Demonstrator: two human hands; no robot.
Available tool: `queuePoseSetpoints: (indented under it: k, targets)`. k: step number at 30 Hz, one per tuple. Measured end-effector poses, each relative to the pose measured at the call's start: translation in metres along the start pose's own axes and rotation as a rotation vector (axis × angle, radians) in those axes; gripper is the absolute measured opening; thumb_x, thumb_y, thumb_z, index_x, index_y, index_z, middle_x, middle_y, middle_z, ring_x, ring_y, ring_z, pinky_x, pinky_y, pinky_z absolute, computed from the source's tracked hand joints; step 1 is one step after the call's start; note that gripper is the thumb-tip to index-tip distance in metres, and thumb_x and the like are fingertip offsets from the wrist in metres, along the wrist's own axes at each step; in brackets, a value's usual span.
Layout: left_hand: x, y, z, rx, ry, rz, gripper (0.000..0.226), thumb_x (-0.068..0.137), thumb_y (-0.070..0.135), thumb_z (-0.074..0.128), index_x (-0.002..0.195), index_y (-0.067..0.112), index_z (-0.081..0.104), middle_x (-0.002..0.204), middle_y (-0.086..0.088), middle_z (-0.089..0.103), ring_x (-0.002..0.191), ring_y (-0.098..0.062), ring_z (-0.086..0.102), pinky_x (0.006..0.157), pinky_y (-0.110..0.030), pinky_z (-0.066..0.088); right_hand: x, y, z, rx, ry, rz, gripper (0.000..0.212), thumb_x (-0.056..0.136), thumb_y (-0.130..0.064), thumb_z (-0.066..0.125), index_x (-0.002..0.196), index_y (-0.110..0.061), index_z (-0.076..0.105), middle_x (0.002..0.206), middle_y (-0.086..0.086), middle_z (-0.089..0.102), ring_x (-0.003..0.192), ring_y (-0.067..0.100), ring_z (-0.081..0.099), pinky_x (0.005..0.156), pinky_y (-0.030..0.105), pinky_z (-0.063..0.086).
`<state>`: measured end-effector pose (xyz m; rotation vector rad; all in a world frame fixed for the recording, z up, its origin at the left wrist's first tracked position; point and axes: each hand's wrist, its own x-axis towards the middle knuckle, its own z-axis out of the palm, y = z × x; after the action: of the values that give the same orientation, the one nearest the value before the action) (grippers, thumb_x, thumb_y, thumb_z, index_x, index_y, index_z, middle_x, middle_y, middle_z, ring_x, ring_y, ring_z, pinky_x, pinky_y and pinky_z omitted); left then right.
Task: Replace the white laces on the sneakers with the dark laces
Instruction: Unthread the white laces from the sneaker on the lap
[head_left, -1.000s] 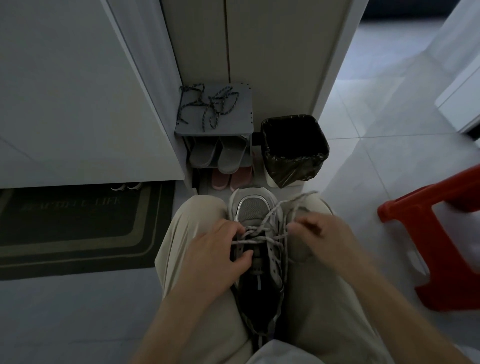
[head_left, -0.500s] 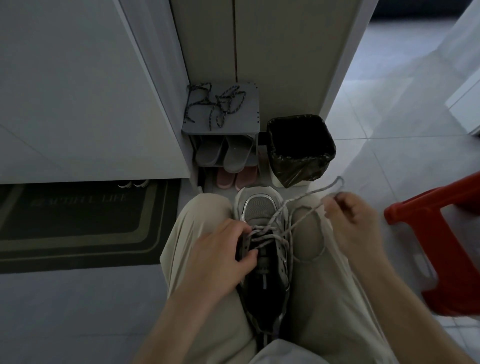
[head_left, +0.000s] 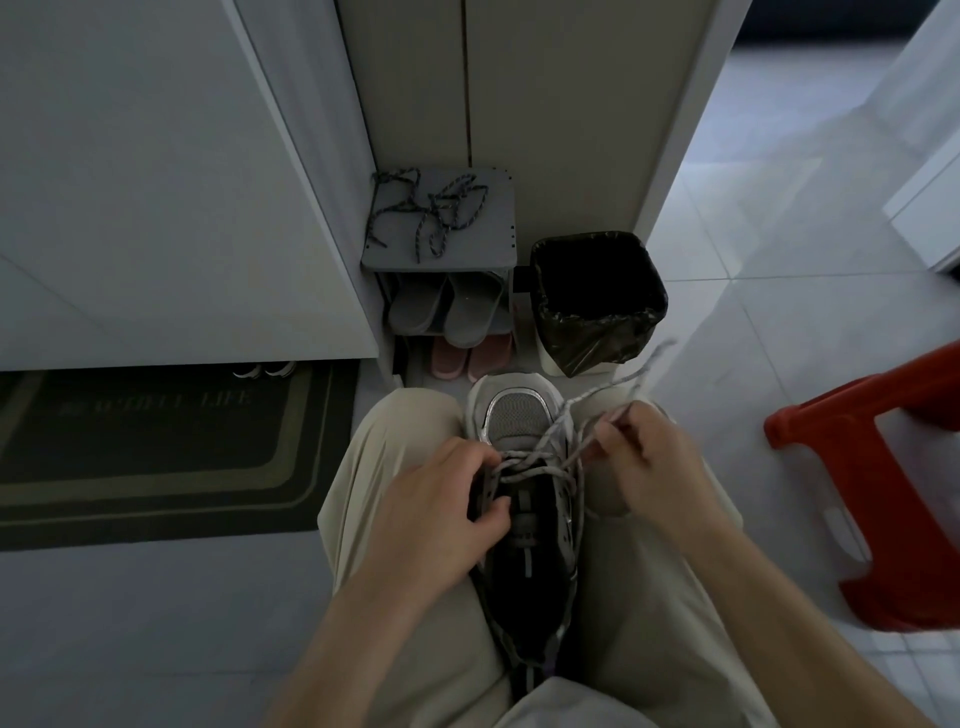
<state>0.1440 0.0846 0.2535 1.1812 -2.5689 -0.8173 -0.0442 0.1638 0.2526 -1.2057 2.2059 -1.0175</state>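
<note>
A grey and white sneaker (head_left: 519, 415) lies between my knees, toe pointing away from me. A white lace (head_left: 566, 447) still crosses its lowest eyelets, and its loose ends trail up to the right. My left hand (head_left: 441, 504) grips the sneaker's left eyelet flap, thumb inside the opening. My right hand (head_left: 644, 457) pinches a strand of the white lace just right of the toe. The dark laces (head_left: 426, 210) lie tangled on top of a small grey shoe rack (head_left: 498, 249) ahead.
The rack holds grey slippers (head_left: 447, 309) and pink slippers (head_left: 472, 356) below. A lined waste bin (head_left: 597, 301) stands right of it, a red plastic stool (head_left: 872, 499) at my right, and a dark doormat (head_left: 156, 447) at my left.
My right hand, which had pulled the white lace out to the right, has come back towards the toe. Lace ends now trail further right. My left hand keeps its hold.
</note>
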Motion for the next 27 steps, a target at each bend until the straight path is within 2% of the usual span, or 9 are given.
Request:
queuePoseSetpoints:
  k: [4, 7, 9, 11, 14, 18, 21, 24, 27]
  targets:
    - [0.000, 0.000, -0.001, -0.027, -0.010, -0.003, 0.033, 0.080, 0.040, 0.062, 0.111, 0.034, 0.052, 0.106, 0.023, 0.051, 0.090, 0.003, 0.054, 0.071, -0.009, 0.039, -0.004, -0.007, 0.002, 0.052, 0.060, 0.047, 0.020, 0.095, -0.011, 0.050, 0.075, -0.009, 0.052, 0.067, -0.010, 0.063, 0.067, -0.016, 0.054, 0.064, 0.001, 0.037]
    - [0.001, 0.000, -0.001, -0.041, -0.008, -0.002, 0.033, 0.080, 0.040, 0.062, 0.111, 0.034, 0.053, 0.105, 0.024, 0.051, 0.090, 0.003, 0.053, 0.069, -0.006, 0.037, -0.009, -0.009, 0.011, 0.218, 0.063, 0.125, 0.021, 0.097, -0.016, 0.044, 0.077, -0.010, 0.048, 0.064, -0.003, 0.068, 0.063, -0.002, 0.065, 0.071, 0.022, 0.053]
    - [0.001, -0.001, 0.000, -0.042, -0.005, -0.002, 0.032, 0.080, 0.039, 0.062, 0.111, 0.034, 0.052, 0.104, 0.025, 0.049, 0.090, 0.004, 0.053, 0.070, -0.006, 0.037, -0.006, -0.007, 0.014, 0.188, 0.054, 0.150, 0.021, 0.099, -0.019, 0.040, 0.080, -0.011, 0.046, 0.065, -0.002, 0.069, 0.061, 0.003, 0.066, 0.067, 0.023, 0.053]
    - [0.000, -0.002, 0.000, -0.041, 0.000, 0.006, 0.031, 0.081, 0.037, 0.062, 0.110, 0.033, 0.052, 0.102, 0.026, 0.047, 0.089, 0.003, 0.054, 0.069, -0.005, 0.038, 0.003, -0.005, 0.013, 0.290, 0.100, 0.207, 0.021, 0.100, -0.020, 0.034, 0.083, -0.011, 0.042, 0.061, 0.004, 0.069, 0.055, 0.015, 0.068, 0.060, 0.033, 0.053]
    - [-0.002, -0.006, 0.001, -0.080, 0.007, 0.012, 0.031, 0.080, 0.036, 0.065, 0.109, 0.033, 0.054, 0.099, 0.026, 0.049, 0.090, 0.005, 0.054, 0.070, -0.003, 0.038, 0.022, 0.004, -0.002, 0.436, 0.166, 0.307, 0.020, 0.101, -0.016, 0.033, 0.082, -0.011, 0.039, 0.060, 0.008, 0.070, 0.047, 0.022, 0.066, 0.050, 0.029, 0.048]
    - [-0.002, -0.009, 0.004, -0.168, 0.037, 0.013, 0.025, 0.082, 0.043, 0.063, 0.104, 0.032, 0.058, 0.101, 0.027, 0.052, 0.092, 0.008, 0.055, 0.075, -0.006, 0.040, 0.021, 0.016, -0.015, 0.107, 0.016, 0.127, 0.024, 0.096, -0.025, 0.047, 0.075, -0.018, 0.055, 0.064, -0.003, 0.069, 0.059, 0.009, 0.065, 0.059, 0.023, 0.045]
    - [-0.001, -0.010, 0.007, -0.193, 0.110, 0.020, 0.011, 0.086, 0.028, 0.063, 0.097, 0.028, 0.061, 0.099, 0.024, 0.055, 0.089, 0.005, 0.058, 0.075, -0.008, 0.043, 0.005, 0.025, -0.013, -0.235, -0.114, -0.128, 0.020, 0.083, -0.044, 0.058, 0.073, -0.027, 0.063, 0.065, -0.015, 0.060, 0.062, 0.003, 0.055, 0.060, 0.019, 0.040]
    - [0.001, -0.006, 0.008, -0.168, 0.122, -0.023, 0.010, 0.084, 0.026, 0.065, 0.091, 0.030, 0.060, 0.095, 0.021, 0.054, 0.086, 0.004, 0.056, 0.074, -0.007, 0.042, -0.013, 0.026, -0.001, -0.353, -0.230, -0.256, 0.018, 0.073, -0.044, 0.056, 0.086, -0.034, 0.063, 0.077, -0.022, 0.060, 0.077, 0.003, 0.058, 0.078, 0.026, 0.036]
    - [0.006, 0.001, 0.007, -0.192, 0.100, -0.082, 0.013, 0.081, 0.023, 0.067, 0.082, 0.030, 0.057, 0.088, 0.018, 0.053, 0.085, 0.004, 0.052, 0.068, -0.006, 0.040, -0.022, 0.023, 0.007, -0.382, -0.176, -0.320, 0.016, 0.072, -0.042, 0.051, 0.082, -0.032, 0.059, 0.076, -0.020, 0.058, 0.078, 0.004, 0.055, 0.076, 0.019, 0.024]
